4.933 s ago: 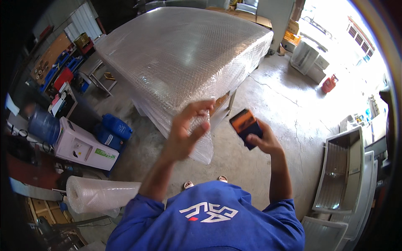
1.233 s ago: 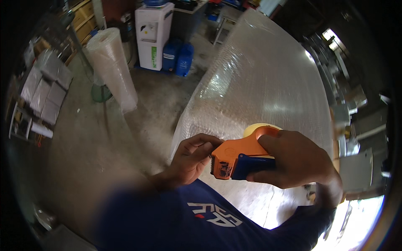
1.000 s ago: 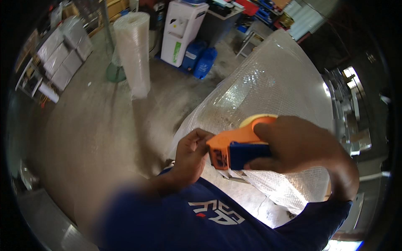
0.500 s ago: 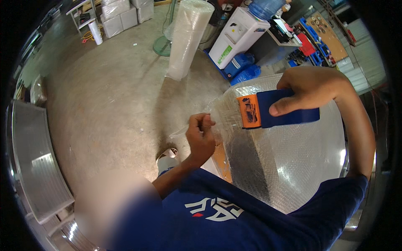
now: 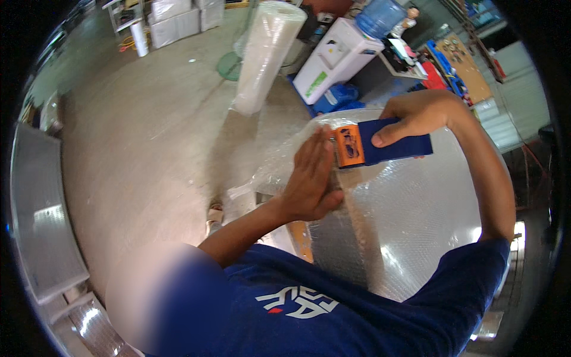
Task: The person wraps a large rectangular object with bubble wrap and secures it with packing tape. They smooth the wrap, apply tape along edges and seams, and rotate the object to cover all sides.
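Observation:
My right hand (image 5: 425, 116) grips a blue and orange tape dispenser (image 5: 405, 149), its thumb across the blue body. The dispenser's orange end points left, toward my left hand (image 5: 309, 175). That hand lies flat with its fingers stretched out, at the edge of a large round bundle in clear bubble wrap (image 5: 410, 220), and its fingertips are right beside the dispenser's orange end. A loose flap of the clear wrap (image 5: 267, 163) sticks out left of the left hand. Below that hand a dark band (image 5: 339, 247) shows through the wrap. Any tape under the palm is hidden.
Beyond the bundle stand a tall roll of bubble wrap (image 5: 267, 59) and a white water dispenser (image 5: 333, 56) with a blue bottle (image 5: 379, 18) on top. Wrapped white boxes (image 5: 175, 27) are at the far left. A wrapped panel (image 5: 44, 214) stands along the left side.
My left hand has opened from a closed pinch and moved right and up, flat onto the wrap. My right hand has shifted slightly left with the tape dispenser, closing the gap between them.

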{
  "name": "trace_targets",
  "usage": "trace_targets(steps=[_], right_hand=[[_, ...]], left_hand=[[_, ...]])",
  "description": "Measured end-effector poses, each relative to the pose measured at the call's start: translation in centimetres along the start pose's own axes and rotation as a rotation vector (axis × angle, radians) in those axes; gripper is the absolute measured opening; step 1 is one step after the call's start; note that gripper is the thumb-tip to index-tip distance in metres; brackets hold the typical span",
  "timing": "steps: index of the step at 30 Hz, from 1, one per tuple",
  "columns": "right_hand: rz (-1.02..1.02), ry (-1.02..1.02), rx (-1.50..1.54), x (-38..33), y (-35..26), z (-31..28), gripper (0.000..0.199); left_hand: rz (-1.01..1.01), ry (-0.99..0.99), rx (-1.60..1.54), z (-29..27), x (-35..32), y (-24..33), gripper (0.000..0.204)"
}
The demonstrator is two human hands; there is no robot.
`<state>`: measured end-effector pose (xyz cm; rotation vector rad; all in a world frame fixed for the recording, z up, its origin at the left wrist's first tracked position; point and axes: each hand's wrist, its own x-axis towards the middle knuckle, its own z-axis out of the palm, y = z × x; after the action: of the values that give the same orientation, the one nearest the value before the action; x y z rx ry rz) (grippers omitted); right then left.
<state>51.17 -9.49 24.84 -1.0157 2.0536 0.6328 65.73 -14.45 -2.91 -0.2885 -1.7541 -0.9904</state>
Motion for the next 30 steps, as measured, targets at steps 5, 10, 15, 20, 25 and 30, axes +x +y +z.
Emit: trace_targets(steps=[5,10,15,20,25,30], right_hand=[[0.161,-0.068,0.042,-1.9,1.4,-0.3,0.071],[0.251,-0.018,-0.312,-2.9,-0.6,-1.5,0.070],[0.347,-0.078,-0.549,-2.7,-8.8,-2.5,0.062],[0.435,-0.126,-0.895,-0.9,-6.8,-1.0,0.032],[0.616,0.347,-0.489,-6.5,-5.7,-0.7,0.037],[0.653,0.593,-0.041,-9.5,-2.5,3.3,0.057]], left_hand=[[-0.083,-0.089,0.010,0.8,-0.9,-0.2,0.079],[-0.094,-0.179,0.061,0.0,-0.1,0.3,0.072],[-0.029,-0.222,0.101,-1.2,0.6,-0.2,0.069],[-0.022,-0.248,0.051,-2.0,1.2,-0.2,0.066],[0.209,-0.516,0.112,-3.9,4.8,-0.4,0.061],[0.376,-0.691,0.019,-4.5,8.2,-1.6,0.058]])
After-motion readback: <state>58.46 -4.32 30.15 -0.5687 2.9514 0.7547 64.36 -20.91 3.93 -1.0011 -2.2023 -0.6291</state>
